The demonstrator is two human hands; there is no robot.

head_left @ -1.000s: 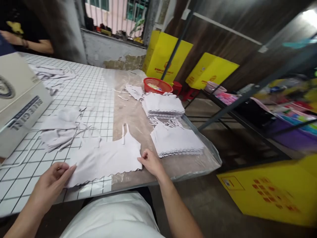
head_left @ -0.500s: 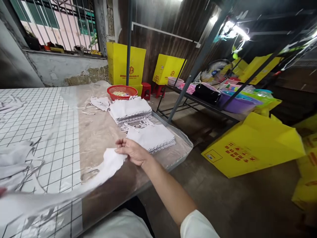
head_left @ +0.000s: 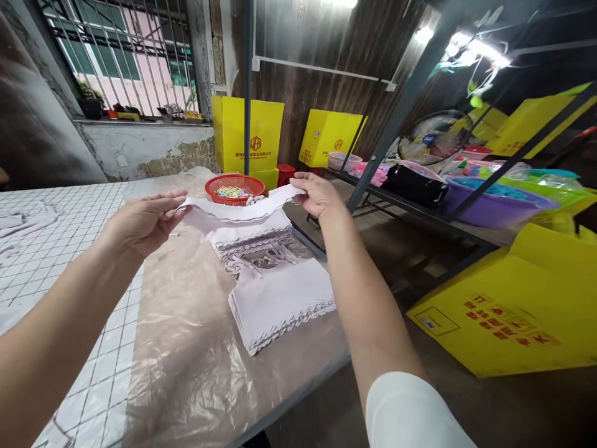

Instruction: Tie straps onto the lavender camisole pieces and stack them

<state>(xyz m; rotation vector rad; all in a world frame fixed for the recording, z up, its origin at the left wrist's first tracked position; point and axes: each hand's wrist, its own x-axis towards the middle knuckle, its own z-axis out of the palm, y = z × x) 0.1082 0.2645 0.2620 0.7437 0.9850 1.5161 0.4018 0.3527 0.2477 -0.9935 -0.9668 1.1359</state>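
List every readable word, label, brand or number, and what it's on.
"JFH": logo, tall yellow carton.
"有限公司": end of the line below; rest unclear.
Middle yellow carton, far-right yellow carton: lettering too small.
Nearest yellow carton: red characters slanted, too unclear; label too small.

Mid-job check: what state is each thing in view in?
Left grip: shut on the garment's left end
Right grip: shut on its right end
Garment: raised, drawn out between both grips, sagging in the middle
Near pile: stacked flat
Far pile: stacked, partly hidden by the garment
Red basket: open, partly filled
Purple tub: open, filled
Light: on
Fan: spinning or not, cannot tell
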